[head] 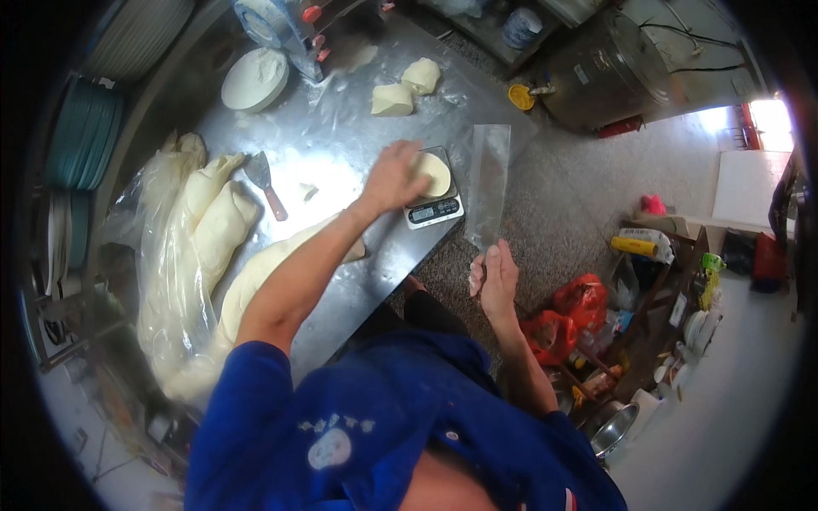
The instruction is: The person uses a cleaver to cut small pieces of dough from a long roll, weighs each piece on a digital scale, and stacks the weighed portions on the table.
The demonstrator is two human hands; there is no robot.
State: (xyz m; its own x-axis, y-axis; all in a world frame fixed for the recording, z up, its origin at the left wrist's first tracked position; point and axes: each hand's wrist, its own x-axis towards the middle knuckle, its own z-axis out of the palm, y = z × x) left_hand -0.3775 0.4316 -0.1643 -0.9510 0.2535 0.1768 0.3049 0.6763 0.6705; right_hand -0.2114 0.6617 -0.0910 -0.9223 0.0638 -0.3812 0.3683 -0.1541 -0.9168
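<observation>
My left hand [395, 179], blurred, is at the left side of a round piece of dough [434, 175] on a small digital kitchen scale [436, 212]. Its thumb overlaps the dough's edge; whether it touches is unclear. A broad rectangular knife blade [489, 179] points away from me over the floor, its handle hidden in my right hand [498, 281]. Under my left forearm a long roll of dough [262, 274] runs across the metal table [332, 131], its cut end near the scale. Two cut dough pieces [392, 100] [422, 76] lie beyond the scale.
Thick dough rolls [223, 220] lie on the left, partly under clear plastic [160, 268]. Near them is a scraper [266, 185] with a wooden handle. A bowl of flour [255, 80] stands beside a blue machine [281, 29]. Red plastic bags [578, 303] and a cluttered shelf [658, 319] are at right.
</observation>
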